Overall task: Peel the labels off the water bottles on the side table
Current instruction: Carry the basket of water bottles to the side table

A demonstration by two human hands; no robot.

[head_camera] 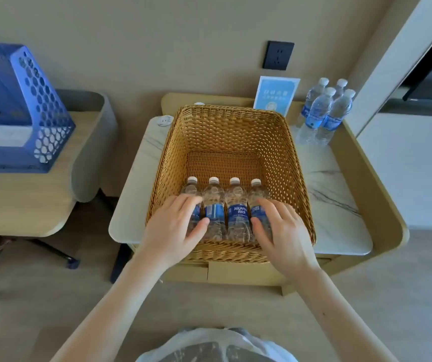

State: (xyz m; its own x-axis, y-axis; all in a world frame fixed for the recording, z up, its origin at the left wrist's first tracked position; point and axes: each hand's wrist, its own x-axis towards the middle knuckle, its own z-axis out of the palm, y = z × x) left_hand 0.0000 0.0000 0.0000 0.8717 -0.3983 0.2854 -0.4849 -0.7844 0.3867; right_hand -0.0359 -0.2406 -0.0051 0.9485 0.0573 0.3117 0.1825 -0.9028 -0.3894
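Note:
Several clear water bottles with blue labels and white caps lie side by side at the near end of a wicker basket (282,163) on the side table (332,194). My left hand (173,228) rests over the leftmost bottle (191,189), fingers spread, thumb against the second bottle (214,207). My right hand (280,231) covers the rightmost bottle (255,192), fingers curled around it. A third bottle (236,210) lies between them, untouched. Several more labelled bottles (322,111) stand upright at the table's far right corner.
A blue card (276,94) leans against the wall behind the basket, below a black wall socket (278,55). A blue perforated file rack (21,105) sits on a wooden desk (26,199) to the left. A bin lined with a clear bag (217,346) is at my feet.

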